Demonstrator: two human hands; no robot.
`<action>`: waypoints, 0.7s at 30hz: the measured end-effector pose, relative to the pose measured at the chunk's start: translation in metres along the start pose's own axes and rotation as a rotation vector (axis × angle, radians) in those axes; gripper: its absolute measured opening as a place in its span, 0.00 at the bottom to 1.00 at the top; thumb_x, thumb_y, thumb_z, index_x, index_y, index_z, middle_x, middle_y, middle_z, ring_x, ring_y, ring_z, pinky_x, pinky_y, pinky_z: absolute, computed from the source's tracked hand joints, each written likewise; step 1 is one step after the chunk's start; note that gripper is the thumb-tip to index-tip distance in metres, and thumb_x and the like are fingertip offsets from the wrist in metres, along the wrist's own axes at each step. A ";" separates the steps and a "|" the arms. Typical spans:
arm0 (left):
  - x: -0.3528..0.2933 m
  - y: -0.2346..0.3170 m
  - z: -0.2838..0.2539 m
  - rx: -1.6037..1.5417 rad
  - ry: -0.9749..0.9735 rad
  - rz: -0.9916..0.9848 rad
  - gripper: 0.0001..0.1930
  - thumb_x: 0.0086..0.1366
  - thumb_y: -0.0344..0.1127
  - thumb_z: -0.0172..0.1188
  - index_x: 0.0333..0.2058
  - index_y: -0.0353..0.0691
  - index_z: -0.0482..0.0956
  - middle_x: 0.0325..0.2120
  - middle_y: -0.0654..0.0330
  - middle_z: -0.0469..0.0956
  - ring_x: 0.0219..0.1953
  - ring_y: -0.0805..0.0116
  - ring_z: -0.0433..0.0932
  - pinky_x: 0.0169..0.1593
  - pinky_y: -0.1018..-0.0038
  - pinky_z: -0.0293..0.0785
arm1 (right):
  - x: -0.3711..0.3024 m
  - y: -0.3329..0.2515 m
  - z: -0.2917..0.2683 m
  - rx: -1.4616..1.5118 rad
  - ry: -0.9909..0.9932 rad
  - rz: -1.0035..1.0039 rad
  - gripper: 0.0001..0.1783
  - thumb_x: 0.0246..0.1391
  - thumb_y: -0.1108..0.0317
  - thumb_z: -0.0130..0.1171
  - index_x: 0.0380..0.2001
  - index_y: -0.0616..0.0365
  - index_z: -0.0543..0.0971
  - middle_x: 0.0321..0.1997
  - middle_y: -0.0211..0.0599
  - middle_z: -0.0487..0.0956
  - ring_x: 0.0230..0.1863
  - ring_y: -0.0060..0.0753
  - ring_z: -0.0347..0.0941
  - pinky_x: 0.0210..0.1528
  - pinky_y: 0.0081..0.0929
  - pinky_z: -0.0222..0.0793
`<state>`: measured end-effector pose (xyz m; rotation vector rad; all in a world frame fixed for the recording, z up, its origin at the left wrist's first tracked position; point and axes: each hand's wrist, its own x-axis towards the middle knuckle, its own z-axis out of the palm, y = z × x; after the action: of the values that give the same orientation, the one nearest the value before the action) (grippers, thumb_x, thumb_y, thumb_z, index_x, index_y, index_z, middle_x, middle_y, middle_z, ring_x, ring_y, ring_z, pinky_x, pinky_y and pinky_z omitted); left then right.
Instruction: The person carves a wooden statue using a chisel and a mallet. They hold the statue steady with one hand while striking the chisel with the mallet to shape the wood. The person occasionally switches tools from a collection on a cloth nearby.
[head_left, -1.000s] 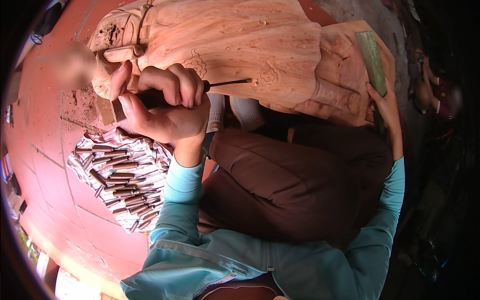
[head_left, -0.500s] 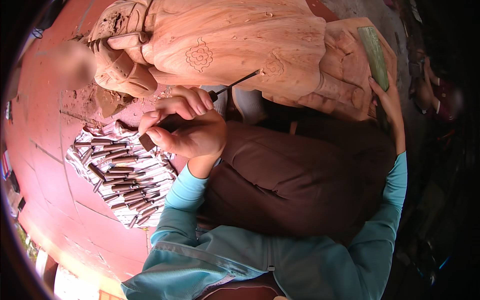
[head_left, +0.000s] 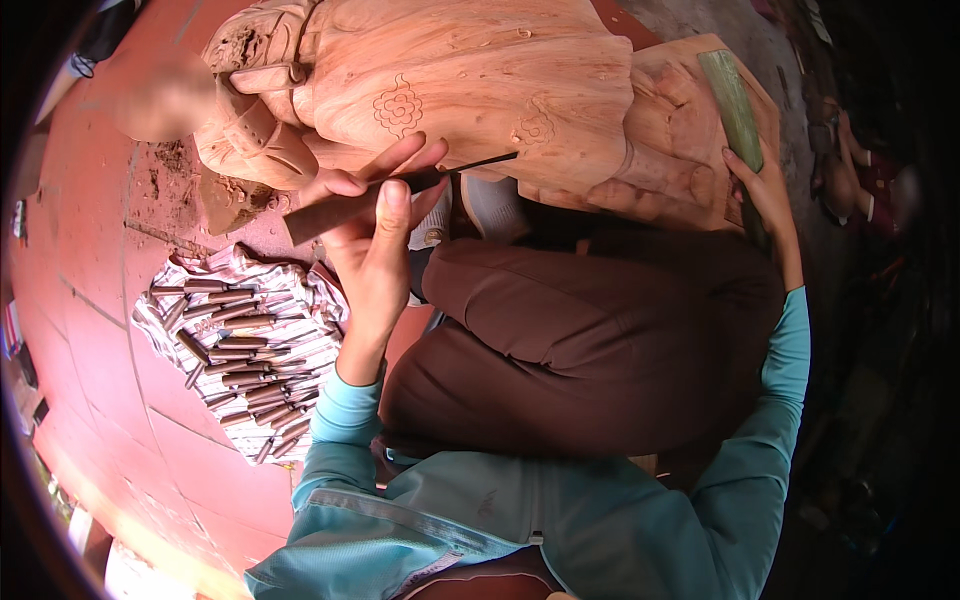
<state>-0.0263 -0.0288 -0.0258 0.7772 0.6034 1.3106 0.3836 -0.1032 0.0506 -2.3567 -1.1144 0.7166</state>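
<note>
My left hand (head_left: 368,262) holds a wood-carving chisel (head_left: 328,213) by its brown handle, the thumb on one side and some fingers raised. The chisel's thin dark blade points right, its tip close to the side of a large carved wooden figure (head_left: 470,70) that lies across the top. A scrolled flower outline is cut into the figure's robe, with a second, fainter one farther right. My right hand (head_left: 772,195) is closed around a long greenish wooden club (head_left: 733,110), beside the figure's right end. The club's lower part is partly hidden by the hand.
Left of my legs, a striped cloth (head_left: 235,262) on the red tiled floor (head_left: 90,350) bears several chisels with brown handles (head_left: 245,378). Wood chips lie near the figure's left end. At the far right another person's hands (head_left: 850,165) show in the dark.
My left hand has turned palm up, with the fingers loosened and the chisel lying flatter, its tip slightly lower and away from the flower outline. The right hand with the club has shifted slightly left.
</note>
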 end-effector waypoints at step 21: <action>0.077 0.034 0.009 0.511 -0.239 -0.071 0.23 0.63 0.26 0.55 0.50 0.43 0.51 0.38 0.48 0.77 0.41 0.59 0.80 0.43 0.69 0.79 | -0.062 -0.166 0.012 -0.380 0.100 -0.759 0.32 0.47 0.76 0.61 0.58 0.52 0.67 0.55 0.39 0.74 0.56 0.36 0.70 0.55 0.28 0.65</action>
<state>-0.0272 0.0483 0.0095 1.2976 0.7755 0.9845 0.2475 -0.0539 0.1535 -1.9440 -2.0517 0.1148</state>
